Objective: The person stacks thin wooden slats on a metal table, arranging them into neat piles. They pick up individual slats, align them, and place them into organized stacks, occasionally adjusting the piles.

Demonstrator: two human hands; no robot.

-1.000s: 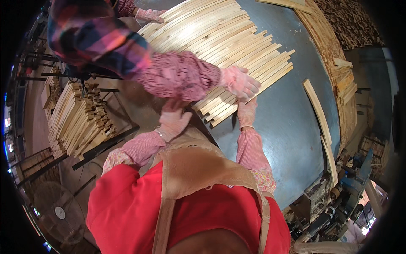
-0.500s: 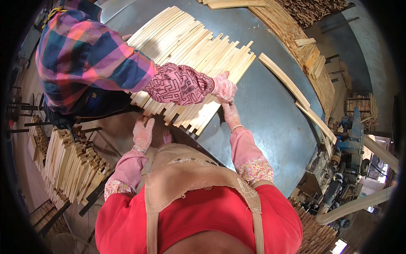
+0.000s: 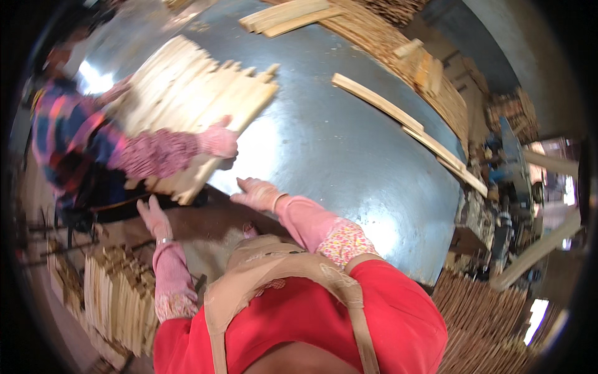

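Observation:
A row of pale wooden strips lies side by side at the far left of the metal table. A co-worker in a plaid shirt grips the strips, a gloved hand on their right edge. My left hand, in a pink glove, is held just below the strips' near ends, fingers apart and holding nothing. At the table's near edge, my right hand reaches left with its fingers stretched out, apart from the strips and the co-worker's hand.
Several long strips lie across the table's right part, and a few short boards at its far edge. Stacked wood stands at the lower left. Machinery is at the right, with brown wood stacks below it.
The strips have moved left, away from me, with the co-worker's hands on them. My right hand has come off their near right corner, and both my hands have shifted left in view.

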